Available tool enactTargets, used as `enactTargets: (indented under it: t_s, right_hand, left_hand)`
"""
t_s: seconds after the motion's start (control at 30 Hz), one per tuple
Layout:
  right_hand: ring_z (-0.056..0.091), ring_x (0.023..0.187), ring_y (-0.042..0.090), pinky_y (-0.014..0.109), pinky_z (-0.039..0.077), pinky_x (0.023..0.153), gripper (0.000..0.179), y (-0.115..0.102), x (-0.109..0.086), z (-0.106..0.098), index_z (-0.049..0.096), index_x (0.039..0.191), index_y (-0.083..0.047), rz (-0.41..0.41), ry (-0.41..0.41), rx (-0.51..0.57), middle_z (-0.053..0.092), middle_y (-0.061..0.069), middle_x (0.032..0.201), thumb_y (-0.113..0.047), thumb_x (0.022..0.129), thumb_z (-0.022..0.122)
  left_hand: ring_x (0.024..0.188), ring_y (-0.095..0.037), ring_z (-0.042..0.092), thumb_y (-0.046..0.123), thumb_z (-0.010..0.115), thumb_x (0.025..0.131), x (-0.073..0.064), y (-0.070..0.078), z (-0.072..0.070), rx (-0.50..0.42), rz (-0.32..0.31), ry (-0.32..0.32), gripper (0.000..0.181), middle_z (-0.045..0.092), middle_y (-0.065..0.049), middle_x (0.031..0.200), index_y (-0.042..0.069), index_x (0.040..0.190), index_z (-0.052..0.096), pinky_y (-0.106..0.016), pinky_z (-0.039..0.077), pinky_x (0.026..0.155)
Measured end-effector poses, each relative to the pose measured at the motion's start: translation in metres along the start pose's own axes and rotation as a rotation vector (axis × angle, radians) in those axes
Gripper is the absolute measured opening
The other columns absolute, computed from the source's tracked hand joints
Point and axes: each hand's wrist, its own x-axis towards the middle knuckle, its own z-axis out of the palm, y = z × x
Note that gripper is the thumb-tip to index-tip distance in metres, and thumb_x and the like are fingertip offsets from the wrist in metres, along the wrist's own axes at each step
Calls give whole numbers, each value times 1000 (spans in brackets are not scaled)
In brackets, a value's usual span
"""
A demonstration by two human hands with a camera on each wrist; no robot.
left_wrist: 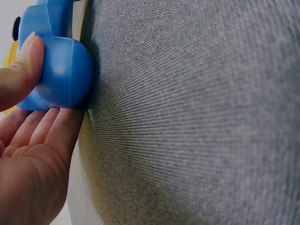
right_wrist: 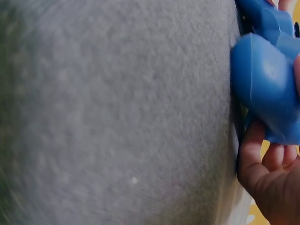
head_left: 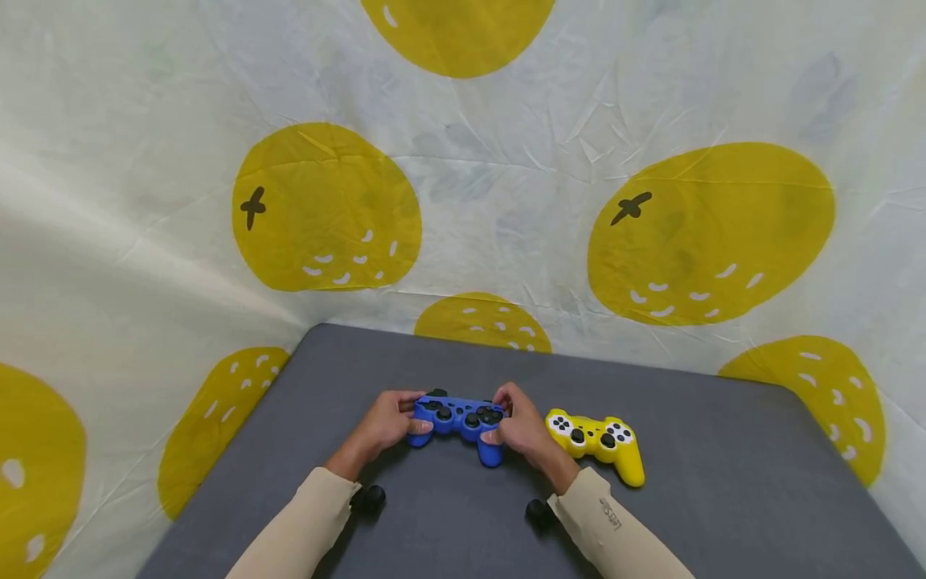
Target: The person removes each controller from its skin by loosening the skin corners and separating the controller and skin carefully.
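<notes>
A blue game controller (head_left: pixel 457 412) with black sticks and buttons sits low over the grey table, one hand at each end. My left hand (head_left: pixel 387 420) grips its left end; in the left wrist view the thumb presses on top of the blue grip (left_wrist: pixel 65 70) and the fingers lie beneath and behind it. My right hand (head_left: pixel 524 426) holds the right end, thumb on the face near the buttons. In the right wrist view its fingers (right_wrist: pixel 255 154) curl at the underside, close to the tabletop. A yellow game controller (head_left: pixel 596 438) lies face up just right of my right hand.
The grey cloth-covered table (head_left: pixel 448 523) reaches back to a white curtain (head_left: pixel 499 209) printed with large yellow fruit, which also hangs along the left side. Small black round pieces (head_left: pixel 370 500) stick out at both wrists by the beige sleeves (head_left: pixel 300 523).
</notes>
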Motion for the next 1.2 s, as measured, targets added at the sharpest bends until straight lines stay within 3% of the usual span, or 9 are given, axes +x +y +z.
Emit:
enactTargets:
  t_s: [0.33,0.6,0.8,1.2]
  right_hand:
    - [46,78,21,32,36,73,48,6,3,-3,56,100,-10,-87,-33,-12,49,6,91,3,68,90]
    - [50,82,20,33,38,73,46,4,0,-6,59,104,-13,-120,4,-167,53,5,89,-10,72,92]
    - [50,80,20,32,37,71,43,4,1,-6,60,92,-12,-121,22,-225,53,4,85,-15,67,95]
    - [47,79,18,30,37,71,44,-2,10,-14,57,93,-11,-237,-87,-366,50,3,87,-19,71,95]
  left_hand:
    - [125,-39,68,-3,80,87,0,1,1,-14,0,-9,56,68,-27,134,-6,139,62,-45,57,103]
    - [125,-37,68,-1,81,87,3,0,3,-17,-8,-3,55,69,-25,133,-3,140,63,-44,58,102]
    - [124,-38,69,-1,82,86,3,-3,3,-33,-13,-2,57,69,-26,133,-5,140,62,-45,58,102]
    - [124,-37,69,-1,82,86,4,-5,1,-51,-12,3,58,69,-26,133,-5,140,61,-45,58,102]
